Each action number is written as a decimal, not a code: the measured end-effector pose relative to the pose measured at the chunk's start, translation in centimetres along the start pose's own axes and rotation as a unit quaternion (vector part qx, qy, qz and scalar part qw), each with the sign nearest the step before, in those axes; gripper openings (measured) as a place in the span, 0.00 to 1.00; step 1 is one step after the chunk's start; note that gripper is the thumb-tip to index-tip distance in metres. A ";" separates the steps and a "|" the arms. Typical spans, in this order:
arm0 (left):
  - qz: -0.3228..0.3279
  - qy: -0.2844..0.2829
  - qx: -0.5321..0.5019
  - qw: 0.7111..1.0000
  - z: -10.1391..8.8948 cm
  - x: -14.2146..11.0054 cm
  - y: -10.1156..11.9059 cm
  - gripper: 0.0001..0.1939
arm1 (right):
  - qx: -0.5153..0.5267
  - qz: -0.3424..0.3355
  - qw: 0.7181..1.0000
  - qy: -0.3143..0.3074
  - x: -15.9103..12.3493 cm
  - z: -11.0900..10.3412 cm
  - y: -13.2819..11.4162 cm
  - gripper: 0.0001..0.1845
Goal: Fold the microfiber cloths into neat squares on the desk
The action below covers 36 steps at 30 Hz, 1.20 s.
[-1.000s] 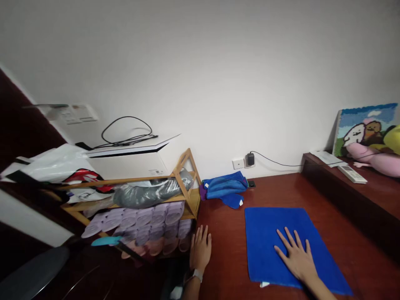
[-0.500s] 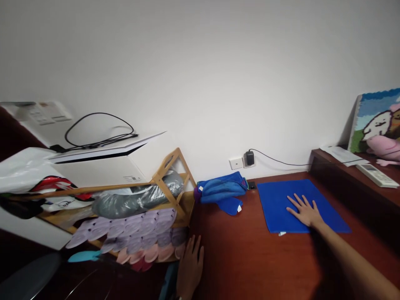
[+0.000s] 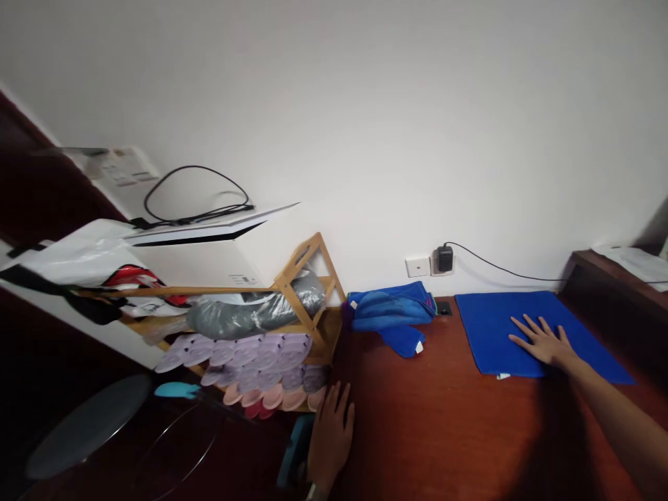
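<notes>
At right of frame, the right hand (image 3: 543,342) lies flat, fingers spread, on the blue cloth (image 3: 501,323); the left hand (image 3: 330,437) rests open on the table (image 3: 433,424) edge, bottom centre.

Plain white wall (image 3: 365,104), evenly lit. Reddish-brown tabletop (image 3: 433,424) abuts it; bamboo rack (image 3: 307,292) at the tabletop's left edge.
</notes>
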<state>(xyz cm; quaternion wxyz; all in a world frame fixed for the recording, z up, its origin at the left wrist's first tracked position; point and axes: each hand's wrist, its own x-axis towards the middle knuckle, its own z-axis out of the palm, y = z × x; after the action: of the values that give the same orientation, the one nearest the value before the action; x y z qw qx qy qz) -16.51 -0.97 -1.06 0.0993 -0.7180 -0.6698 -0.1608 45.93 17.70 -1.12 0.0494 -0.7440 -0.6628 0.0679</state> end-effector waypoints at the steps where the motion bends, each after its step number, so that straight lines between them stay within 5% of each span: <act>1: -0.002 0.005 -0.002 1.000 -0.1 0.0 0.2 0.25 | -0.004 -0.001 1.000 0.024 -0.4 -0.4 -1.1 0.38; 4: -0.005 0.020 -0.012 1.000 -0.4 -0.1 0.6 0.24 | 0.001 -0.080 0.993 0.087 -2.8 -1.6 -7.9 0.29; 8: -0.012 0.006 -0.017 1.000 -1.1 -0.2 1.2 0.24 | 0.029 -0.298 0.951 0.071 -7.6 -1.7 -22.1 0.22; 11: -0.024 -0.010 -0.019 0.999 -1.6 -0.3 1.6 0.24 | 0.004 -0.330 0.942 0.059 -9.6 -0.8 -30.6 0.18; 13: -0.036 -0.020 -0.020 0.999 -1.9 -0.4 1.7 0.25 | -0.006 -0.308 0.950 0.058 -9.7 -0.4 -33.4 0.18; 20: -0.052 -0.025 -0.042 0.997 -2.1 -0.7 2.0 0.26 | -0.006 -0.204 0.977 0.060 -8.6 -0.9 -33.1 0.29; 24: -0.064 -0.026 -0.062 0.996 -2.2 -0.8 2.1 0.26 | 0.024 -0.205 0.977 0.057 -7.8 -3.8 -33.7 0.19; 28: -0.076 -0.014 -0.078 0.994 -2.3 -0.9 2.2 0.26 | 0.077 -0.233 0.965 0.094 -5.5 -10.5 -36.1 0.12; 31: -0.077 -0.007 -0.082 0.994 -2.2 -1.0 2.3 0.25 | 0.113 -0.225 0.957 0.143 -4.7 -17.5 -37.9 0.18; 34: -0.071 0.003 -0.090 0.993 -2.7 -0.8 2.3 0.25 | 0.198 -0.198 0.937 0.209 -6.5 -23.2 -38.3 0.23; 36: -0.066 0.012 -0.124 0.990 -3.6 -0.6 2.4 0.23 | 0.259 -0.195 0.918 0.229 -9.2 -24.6 -37.5 0.23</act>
<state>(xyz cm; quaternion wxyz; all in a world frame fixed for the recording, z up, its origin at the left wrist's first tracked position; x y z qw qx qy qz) -14.48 -3.05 2.24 0.0068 -0.6769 -0.6895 -0.2576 12.25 13.37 29.63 0.4032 -0.5562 -0.7246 0.0538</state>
